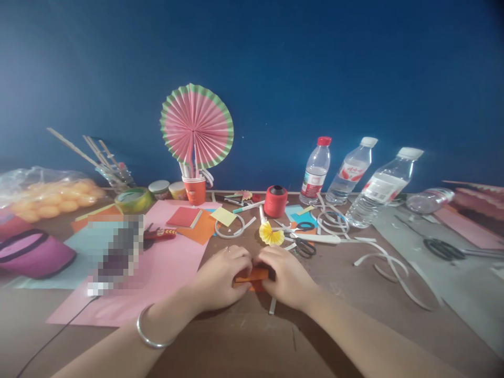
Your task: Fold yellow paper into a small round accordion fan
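Both forearms entered from the near edge, a silver bangle (144, 336) on the left wrist. A narrow pale strip (272, 306) lay on the brown tabletop (252, 341), its end just on the near side of the right hand (290, 275). That hand and the left hand (224, 275), fingers curled inward, held a piece of orange paper (255, 275) between them; the fingers hid much of it, so its full shape could not be told. A large pink sheet (165, 273) lay to the left. Just beyond the hands were a yellow pleated rosette (271, 234) and, to its right, black-handled scissors (305, 247). Farther back stood a red roll (275, 202) and, left of it, an orange cup (196, 192) with a round pink fan (208, 123), green at the rim, rising above it. Three clear bottles (352, 170) stood at the right, before a blue wall (275, 63).
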Demonstrator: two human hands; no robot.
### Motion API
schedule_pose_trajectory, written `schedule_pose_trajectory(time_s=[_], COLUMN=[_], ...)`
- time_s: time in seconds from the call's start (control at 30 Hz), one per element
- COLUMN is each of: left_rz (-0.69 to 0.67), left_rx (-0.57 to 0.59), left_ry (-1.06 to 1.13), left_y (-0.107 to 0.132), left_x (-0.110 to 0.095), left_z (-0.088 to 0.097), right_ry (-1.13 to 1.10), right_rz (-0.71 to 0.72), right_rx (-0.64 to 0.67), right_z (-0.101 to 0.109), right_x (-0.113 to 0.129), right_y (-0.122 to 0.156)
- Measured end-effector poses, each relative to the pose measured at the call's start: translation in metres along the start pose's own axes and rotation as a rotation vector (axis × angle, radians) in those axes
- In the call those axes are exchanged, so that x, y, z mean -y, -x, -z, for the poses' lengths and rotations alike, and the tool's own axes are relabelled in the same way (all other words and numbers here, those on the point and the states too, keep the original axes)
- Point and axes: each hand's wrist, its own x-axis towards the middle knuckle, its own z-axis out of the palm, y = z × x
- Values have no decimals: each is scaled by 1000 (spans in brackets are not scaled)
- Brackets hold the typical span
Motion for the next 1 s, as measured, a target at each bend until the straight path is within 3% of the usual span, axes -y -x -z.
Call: schedule_pose_trajectory(time_s=[0.23,0.47,0.63,0.8,1.0], left_rz=[17,155,273,276,318], left_rx=[-6,-89,-125,-96,-49], left_ry=[-8,159,287,446,655], left_y=[-2,-2,-4,-1,-3], left_x=[1,0,-4,-10,-6], left_z=[-3,-3,0,4,3], right_ry=[87,83,-119,-454,-672], right_rz=[-39,-86,-199,-319,-333], right_rx=[12,-40,-87,-256,-231], right_z=[3,-4,-1,-6,-8], right_x=[5,-2,-1,4,9], right_y=[1,0,-1,2,1])
